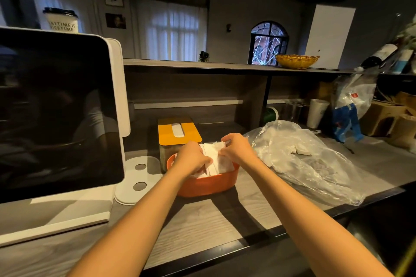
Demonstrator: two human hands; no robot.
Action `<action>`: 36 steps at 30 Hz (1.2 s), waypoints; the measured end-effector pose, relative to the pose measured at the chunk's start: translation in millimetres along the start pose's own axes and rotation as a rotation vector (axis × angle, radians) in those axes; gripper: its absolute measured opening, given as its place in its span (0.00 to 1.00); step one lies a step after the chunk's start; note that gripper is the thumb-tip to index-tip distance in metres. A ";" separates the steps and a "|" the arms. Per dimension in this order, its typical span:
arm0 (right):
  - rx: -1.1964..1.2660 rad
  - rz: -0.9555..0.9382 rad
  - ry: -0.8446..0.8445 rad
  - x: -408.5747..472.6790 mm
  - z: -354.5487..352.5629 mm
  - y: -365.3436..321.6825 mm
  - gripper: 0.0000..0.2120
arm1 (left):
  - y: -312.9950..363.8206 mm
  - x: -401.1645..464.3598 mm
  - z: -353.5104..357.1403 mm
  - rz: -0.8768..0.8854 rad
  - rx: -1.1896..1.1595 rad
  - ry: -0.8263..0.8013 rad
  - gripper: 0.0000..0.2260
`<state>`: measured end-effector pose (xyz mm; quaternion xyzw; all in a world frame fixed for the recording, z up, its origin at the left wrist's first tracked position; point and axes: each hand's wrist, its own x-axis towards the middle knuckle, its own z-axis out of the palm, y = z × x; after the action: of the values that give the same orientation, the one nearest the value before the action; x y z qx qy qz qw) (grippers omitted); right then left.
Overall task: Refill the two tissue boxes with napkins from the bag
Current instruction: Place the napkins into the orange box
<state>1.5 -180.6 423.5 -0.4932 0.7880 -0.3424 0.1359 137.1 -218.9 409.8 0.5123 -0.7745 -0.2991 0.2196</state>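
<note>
Dim indoor scene w/ warm light from above-front; forearms cast hard dark shadows on the counter (202,220). Wide-angle bend at edges, dark screen (56,108) shows reflections, bkgd soft and grainy.

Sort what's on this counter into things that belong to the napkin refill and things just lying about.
Belongs to the job:
- open orange plastic tissue box
- white paper napkins, held by left hand and right hand
- yellow-lidded tissue box
- clear plastic napkin bag

Just lying about:
- white-framed touchscreen monitor
- white paper cup
- yellow woven basket
</note>
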 end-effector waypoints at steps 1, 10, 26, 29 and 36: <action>-0.039 -0.001 -0.013 -0.9 1.4 0.6 0.22 | -2.4 0.7 0.4 -0.005 0.023 -0.003 0.08; 0.082 -0.149 0.128 -14.6 6.9 -12.3 0.15 | -11.4 1.7 -11.9 -0.138 -0.398 0.159 0.14; 0.849 -0.001 0.210 -28.8 -70.5 7.8 0.13 | 72.9 -24.3 16.6 0.121 -0.740 0.074 0.17; 0.782 -0.035 0.374 -25.2 -110.2 36.9 0.11 | 108.3 -23.0 38.8 0.156 -0.818 -0.047 0.16; 0.405 0.067 0.554 18.0 -179.0 124.0 0.15 | 173.3 12.0 104.6 0.076 -0.833 -0.189 0.16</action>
<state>-190.7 -89.1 472.5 -0.3186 0.7268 -0.6081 0.0231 -49.9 -153.7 453.8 0.3213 -0.6225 -0.6237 0.3467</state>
